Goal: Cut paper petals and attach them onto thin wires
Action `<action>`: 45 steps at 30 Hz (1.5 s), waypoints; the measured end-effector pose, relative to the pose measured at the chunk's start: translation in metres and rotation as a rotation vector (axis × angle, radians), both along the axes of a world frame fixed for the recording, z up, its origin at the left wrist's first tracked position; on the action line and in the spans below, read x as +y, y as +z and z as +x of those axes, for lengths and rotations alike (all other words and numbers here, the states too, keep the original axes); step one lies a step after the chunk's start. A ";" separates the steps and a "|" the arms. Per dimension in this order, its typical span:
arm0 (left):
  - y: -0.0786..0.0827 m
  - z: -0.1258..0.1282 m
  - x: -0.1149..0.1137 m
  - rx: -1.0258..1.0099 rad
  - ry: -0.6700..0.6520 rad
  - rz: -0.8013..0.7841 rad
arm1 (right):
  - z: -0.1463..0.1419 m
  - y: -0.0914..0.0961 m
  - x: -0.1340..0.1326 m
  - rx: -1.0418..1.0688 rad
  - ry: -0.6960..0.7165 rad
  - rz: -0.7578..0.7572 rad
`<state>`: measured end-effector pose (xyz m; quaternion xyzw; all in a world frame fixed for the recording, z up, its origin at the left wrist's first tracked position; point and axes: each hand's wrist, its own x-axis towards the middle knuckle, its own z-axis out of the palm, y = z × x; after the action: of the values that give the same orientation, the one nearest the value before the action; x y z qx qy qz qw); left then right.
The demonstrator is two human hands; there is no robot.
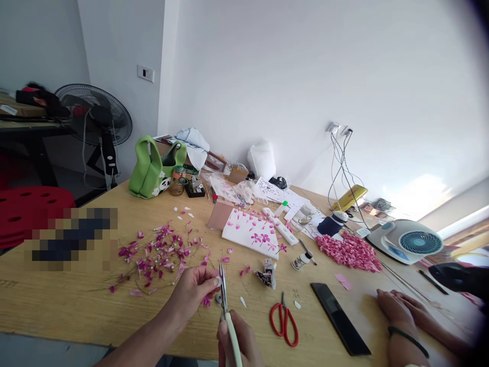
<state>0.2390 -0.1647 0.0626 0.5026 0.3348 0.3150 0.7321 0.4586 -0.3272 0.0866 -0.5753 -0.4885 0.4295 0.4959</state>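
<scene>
My left hand (194,291) is raised over the wooden table, its fingertips pinching a small pale piece (218,281) that is too small to identify. My right hand (240,339) grips a slim pointed steel tool with a long white handle (228,306), whose tip reaches the pale piece. Just left of my hands lies a loose spread of pink blossom sprigs on thin stems (158,255). A few loose pink petals (206,301) lie right below my left hand. Red-handled scissors (283,322) rest to the right of my right hand.
A co-worker's hands (399,308) rest at the right, one wrist wearing a dark band. The wooden table (76,300) holds a white blossom-painted board (250,233), a heap of pink paper (347,252), a black ruler (340,318), a green bag (153,168) and a small fan (405,242).
</scene>
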 end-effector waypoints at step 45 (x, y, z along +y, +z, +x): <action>0.011 -0.016 -0.002 0.003 -0.138 0.039 | -0.115 0.003 0.028 -0.273 0.017 -0.331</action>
<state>0.2225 -0.1671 0.0736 0.5393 0.2941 0.2695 0.7416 0.3432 -0.2991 0.0898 -0.6976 -0.4787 0.4262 0.3201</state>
